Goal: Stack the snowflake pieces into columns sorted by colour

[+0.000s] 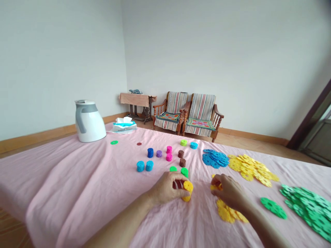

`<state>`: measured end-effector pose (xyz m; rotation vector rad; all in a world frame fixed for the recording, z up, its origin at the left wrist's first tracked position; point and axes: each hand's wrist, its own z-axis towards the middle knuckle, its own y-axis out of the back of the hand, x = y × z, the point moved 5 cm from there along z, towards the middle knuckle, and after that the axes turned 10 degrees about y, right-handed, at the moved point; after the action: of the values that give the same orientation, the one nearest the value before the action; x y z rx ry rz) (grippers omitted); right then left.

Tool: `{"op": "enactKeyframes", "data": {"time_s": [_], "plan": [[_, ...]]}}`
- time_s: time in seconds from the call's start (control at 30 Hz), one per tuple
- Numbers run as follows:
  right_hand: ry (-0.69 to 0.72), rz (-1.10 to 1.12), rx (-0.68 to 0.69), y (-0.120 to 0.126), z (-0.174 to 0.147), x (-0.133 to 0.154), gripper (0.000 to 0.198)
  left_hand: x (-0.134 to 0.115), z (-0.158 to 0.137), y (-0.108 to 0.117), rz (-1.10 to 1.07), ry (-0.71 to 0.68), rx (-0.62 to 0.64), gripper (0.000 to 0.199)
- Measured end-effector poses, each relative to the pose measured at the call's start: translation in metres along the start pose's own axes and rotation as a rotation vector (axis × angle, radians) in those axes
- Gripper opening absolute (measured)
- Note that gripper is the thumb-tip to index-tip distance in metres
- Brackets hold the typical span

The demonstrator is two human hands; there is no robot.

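Observation:
My left hand (165, 188) is closed around a short stack of yellow notched discs (188, 186), which stands on the pink cloth. To its right, my right hand (229, 190) has its fingertips pinched together on a yellow disc, mostly hidden by the fingers. Loose yellow discs (227, 212) lie beneath and beside that hand. Just beyond my left hand are two green stacks, the nearer-right one (184, 172) partly behind its fingers. Farther off stand light blue stacks (140, 166), pink stacks (169, 157), brown stacks (182, 162), a purple stack (159, 153) and a dark blue stack (150, 152).
Piles of blue discs (216, 159), yellow discs (250, 168) and green discs (310, 208) lie on the right. A white jug (91, 124) and a tissue pack (124, 126) stand at the back left. Armchairs (200, 119) are beyond the table.

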<state>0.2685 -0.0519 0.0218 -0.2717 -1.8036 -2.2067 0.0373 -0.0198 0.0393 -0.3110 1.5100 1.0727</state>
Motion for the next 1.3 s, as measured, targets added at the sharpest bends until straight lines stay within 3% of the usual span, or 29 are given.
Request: {"op": "enactKeyframes", "data": {"time_s": [0.2, 0.47, 0.67, 0.83, 1.1, 1.3], "plan": [[0.015, 0.109, -0.070, 0.005, 0.002, 0.005, 0.006, 0.000, 0.000, 0.000, 0.000, 0.008, 0.002, 0.034], [-0.007, 0.910, -0.155, 0.006, 0.002, 0.049, 0.020, 0.000, 0.000, 0.000, -0.013, 0.025, -0.004, 0.035], [-0.039, 1.165, -0.237, 0.006, -0.005, 0.087, 0.032, -0.001, 0.002, -0.001, 0.012, 0.013, 0.016, 0.033], [-0.002, 1.218, -0.215, -0.003, -0.005, 0.100, 0.032, -0.003, 0.002, -0.001, 0.001, 0.020, 0.026, 0.034], [0.001, 1.001, -0.239, -0.012, -0.002, 0.095, 0.028, -0.005, 0.001, -0.001, -0.010, -0.012, 0.048, 0.033], [0.023, 0.903, -0.299, -0.001, -0.005, 0.095, 0.028, -0.003, 0.001, -0.001, 0.018, -0.033, 0.030, 0.032]]}}
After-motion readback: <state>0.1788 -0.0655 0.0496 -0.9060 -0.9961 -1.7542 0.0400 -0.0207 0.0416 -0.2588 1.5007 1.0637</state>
